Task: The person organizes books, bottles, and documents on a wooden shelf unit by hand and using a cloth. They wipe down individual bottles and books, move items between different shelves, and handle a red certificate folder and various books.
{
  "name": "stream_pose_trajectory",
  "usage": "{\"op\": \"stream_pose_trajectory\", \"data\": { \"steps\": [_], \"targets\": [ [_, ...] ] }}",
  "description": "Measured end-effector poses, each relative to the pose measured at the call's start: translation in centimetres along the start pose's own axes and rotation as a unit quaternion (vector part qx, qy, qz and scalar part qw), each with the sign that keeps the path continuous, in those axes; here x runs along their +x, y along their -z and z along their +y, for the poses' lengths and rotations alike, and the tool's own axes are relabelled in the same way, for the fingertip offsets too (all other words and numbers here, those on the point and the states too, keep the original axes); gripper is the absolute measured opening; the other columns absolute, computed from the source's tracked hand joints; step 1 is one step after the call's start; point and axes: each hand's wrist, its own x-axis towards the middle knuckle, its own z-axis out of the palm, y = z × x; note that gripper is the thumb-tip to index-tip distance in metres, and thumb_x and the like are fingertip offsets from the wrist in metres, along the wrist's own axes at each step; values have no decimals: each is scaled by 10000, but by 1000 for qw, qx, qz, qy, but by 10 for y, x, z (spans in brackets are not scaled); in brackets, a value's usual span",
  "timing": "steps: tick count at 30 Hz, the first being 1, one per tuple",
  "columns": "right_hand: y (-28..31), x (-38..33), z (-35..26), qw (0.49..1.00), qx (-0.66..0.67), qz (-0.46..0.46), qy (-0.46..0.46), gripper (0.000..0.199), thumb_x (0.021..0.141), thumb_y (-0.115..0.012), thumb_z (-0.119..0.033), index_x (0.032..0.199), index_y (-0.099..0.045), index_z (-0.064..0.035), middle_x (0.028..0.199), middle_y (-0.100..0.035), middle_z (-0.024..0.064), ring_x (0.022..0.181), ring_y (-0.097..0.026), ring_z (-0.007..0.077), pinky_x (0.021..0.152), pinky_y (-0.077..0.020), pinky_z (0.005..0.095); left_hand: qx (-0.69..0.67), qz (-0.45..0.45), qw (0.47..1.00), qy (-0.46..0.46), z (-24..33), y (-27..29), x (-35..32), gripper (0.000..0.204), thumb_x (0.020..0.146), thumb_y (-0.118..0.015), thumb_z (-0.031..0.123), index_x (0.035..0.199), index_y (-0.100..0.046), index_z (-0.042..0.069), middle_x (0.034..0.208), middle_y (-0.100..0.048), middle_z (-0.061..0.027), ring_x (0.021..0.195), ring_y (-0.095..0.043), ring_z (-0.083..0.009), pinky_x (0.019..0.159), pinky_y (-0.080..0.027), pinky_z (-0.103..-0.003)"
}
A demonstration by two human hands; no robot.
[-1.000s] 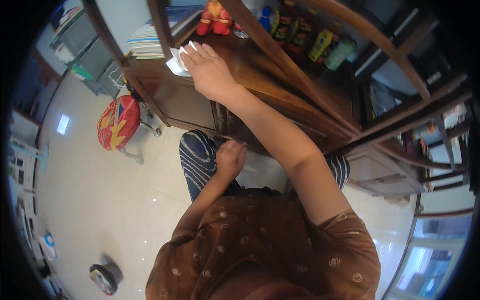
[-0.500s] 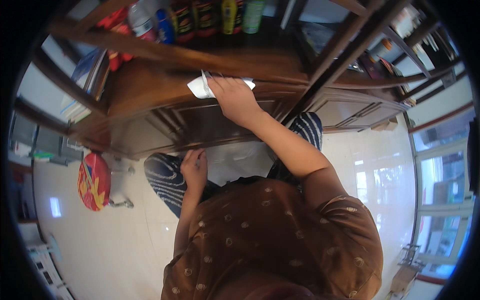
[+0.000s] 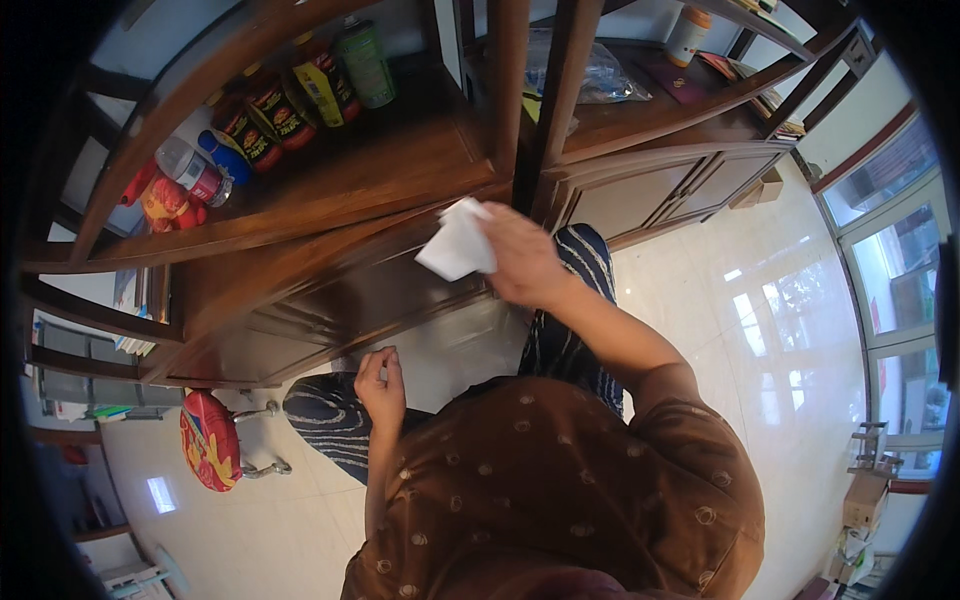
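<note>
My right hand (image 3: 525, 258) is closed on a folded white tissue (image 3: 458, 246), part of it sticking out to the left of my fingers. Hand and tissue are at the front edge of a dark brown wooden cabinet (image 3: 395, 275), near its corner post; whether they touch the wood I cannot tell. Low on the left, my left hand (image 3: 382, 385) hovers by my knee with its fingers curled in, and I see nothing in it.
On the cabinet shelf stand several dark bottles (image 3: 275, 112), a green can (image 3: 366, 65), a clear bottle (image 3: 192, 170) and a blue bottle (image 3: 222, 155). A red patterned stool (image 3: 210, 440) is at left. A second cabinet (image 3: 640, 195) adjoins on the right.
The view has turned, so the cabinet now slants across the picture. My right hand has shifted right and nearer with the tissue, which shows more of itself. My left hand's fingers are more curled.
</note>
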Motion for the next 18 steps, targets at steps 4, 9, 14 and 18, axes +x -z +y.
{"op": "stream_pose_trajectory", "data": {
  "steps": [4, 9, 14, 18],
  "targets": [
    [74, 18, 67, 985, -43, 146, -79, 321, 822, -576, -34, 1120, -645, 62, 1129, -655, 243, 1019, -651, 417, 904, -522, 436, -18, 2, 1000, 0, 22, -28, -11, 85, 878, -638, 9, 936, -691, -22, 829, -662, -147, 747, -654, -269, 705, -509, -329],
    [148, 45, 157, 898, 151, 281, -303, 247, 964, -581, -139, 1150, -657, 5, 998, -685, 33, 888, -577, 89, 791, -483, 280, -27, -15, 1000, -6, 53, -63, -26, 89, 888, -637, 9, 951, -687, -29, 834, -660, -152, 774, -665, -256, 733, -509, -320],
    [177, 8, 145, 883, 197, 260, -338, 318, 981, -581, -167, 1233, -623, 22, 1078, -668, 34, 965, -570, 93, 856, -459, 264, -14, -30, 997, -75, 108, -85, -24, 103, 856, -654, 4, 950, -686, -23, 837, -656, -150, 753, -658, -281, 704, -514, -340],
    [188, -45, 141, 830, 300, 234, -407, 335, 995, -569, -176, 1258, -613, 27, 1092, -663, 34, 981, -573, 101, 876, -454, 265, -39, -55, 984, -164, 177, -103, 6, 151, 863, -646, -7, 1007, -677, -43, 927, -663, -161, 826, -667, -266, 729, -522, -319]
  ]
}}
